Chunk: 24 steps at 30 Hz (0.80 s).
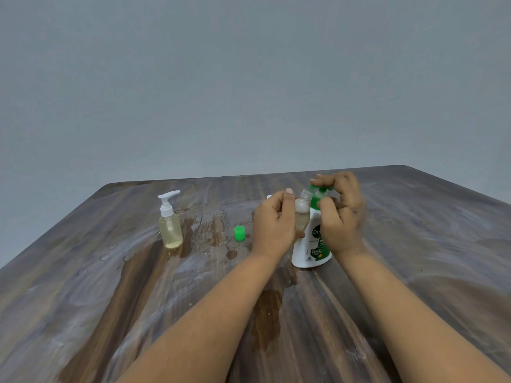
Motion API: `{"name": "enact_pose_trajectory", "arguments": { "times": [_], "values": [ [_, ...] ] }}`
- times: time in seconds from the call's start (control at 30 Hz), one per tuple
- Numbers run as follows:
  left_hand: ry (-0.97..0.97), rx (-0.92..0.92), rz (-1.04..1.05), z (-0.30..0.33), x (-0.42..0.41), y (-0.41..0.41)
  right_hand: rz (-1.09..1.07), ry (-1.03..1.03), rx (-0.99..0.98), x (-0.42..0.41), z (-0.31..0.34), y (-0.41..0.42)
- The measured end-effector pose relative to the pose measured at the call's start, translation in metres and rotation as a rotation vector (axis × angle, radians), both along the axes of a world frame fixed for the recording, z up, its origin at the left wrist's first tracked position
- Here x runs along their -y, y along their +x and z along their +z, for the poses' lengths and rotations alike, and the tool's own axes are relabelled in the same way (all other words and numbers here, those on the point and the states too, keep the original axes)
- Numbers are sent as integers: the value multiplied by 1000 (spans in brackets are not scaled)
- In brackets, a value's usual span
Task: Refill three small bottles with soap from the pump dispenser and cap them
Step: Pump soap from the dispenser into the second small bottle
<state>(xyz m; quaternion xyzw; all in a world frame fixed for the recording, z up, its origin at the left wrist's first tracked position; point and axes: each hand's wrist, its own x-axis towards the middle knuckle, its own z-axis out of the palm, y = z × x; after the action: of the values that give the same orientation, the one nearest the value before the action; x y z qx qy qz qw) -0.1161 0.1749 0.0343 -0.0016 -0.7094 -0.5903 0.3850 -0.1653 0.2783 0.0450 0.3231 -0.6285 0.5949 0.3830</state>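
Where wet, wood table (414,244) darkens; grey wall (249,78) behind.

A plain room, kind unclear: wet wooden table (110,286) against a bare grey wall (249,78).

A small clear bottle (302,214) is gripped by the left hand (272,225) at the green pump (320,190) of the soap dispenser (311,244), which is pressed by the right hand (343,214).

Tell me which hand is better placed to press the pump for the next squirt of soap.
The right hand. It already sits on the green pump head of the soap dispenser, while the left hand holds the small clear bottle with its open neck by the nozzle.
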Motion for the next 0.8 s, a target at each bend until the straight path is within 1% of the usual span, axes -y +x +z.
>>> {"name": "enact_pose_trajectory", "arguments": {
  "times": [0.1, 0.37, 0.57, 0.8],
  "values": [
    [5, 2, 2, 0, 0, 0, -12, 17, -36, 0, -1, 1],
    [-28, -8, 39, 1, 0, 2, -1, -19, 28, 1, 1, 0],
    [11, 8, -2, 0, 0, 1, -9, 13, -30, -1, -1, 2],
    [12, 2, -13, -1, 0, 0, -3, -12, 27, 1, 0, 0]
  ]
}}
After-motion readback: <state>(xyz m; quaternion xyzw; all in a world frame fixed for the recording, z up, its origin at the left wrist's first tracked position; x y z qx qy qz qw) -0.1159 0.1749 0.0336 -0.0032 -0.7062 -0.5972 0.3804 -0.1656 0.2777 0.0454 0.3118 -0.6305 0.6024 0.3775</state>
